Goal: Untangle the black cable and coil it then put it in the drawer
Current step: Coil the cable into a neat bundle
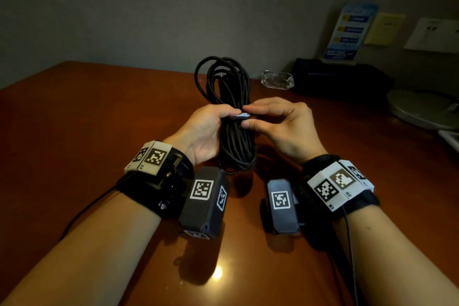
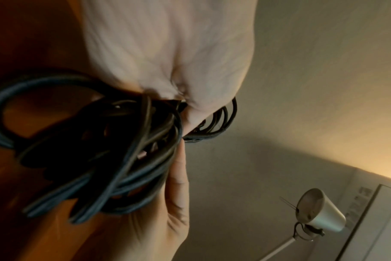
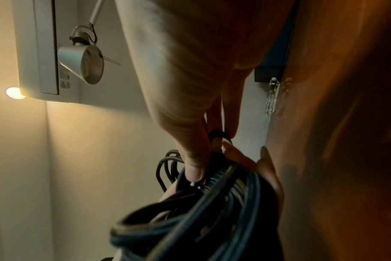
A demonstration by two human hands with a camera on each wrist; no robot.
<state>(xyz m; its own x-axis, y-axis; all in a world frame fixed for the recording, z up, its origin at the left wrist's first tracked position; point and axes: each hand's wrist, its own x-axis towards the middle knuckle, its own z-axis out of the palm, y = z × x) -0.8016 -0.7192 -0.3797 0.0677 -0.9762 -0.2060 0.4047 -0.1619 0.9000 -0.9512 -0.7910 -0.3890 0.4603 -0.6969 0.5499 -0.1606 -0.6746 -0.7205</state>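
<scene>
The left hand (image 1: pixel 203 131) is wrapped round the middle of the coiled cable (image 1: pixel 227 92), which stands upright above the desk (image 1: pixel 74 119), its lower loops close over the wood; whether they touch it cannot be told. The right hand (image 1: pixel 283 129) meets it there, thumb and forefinger pinching a small pale strap (image 1: pixel 243 115) that binds the bundle at its waist. Beyond the coil, just right of it, a glass ashtray (image 1: pixel 277 79) sits near the wall. Next to it lies a black box (image 1: pixel 340 77) with a blue leaflet stand (image 1: pixel 347 32) behind it. At the far right is a round lamp base (image 1: pixel 422 109); the wrist views show its shade (image 3: pixel 83 64).
</scene>
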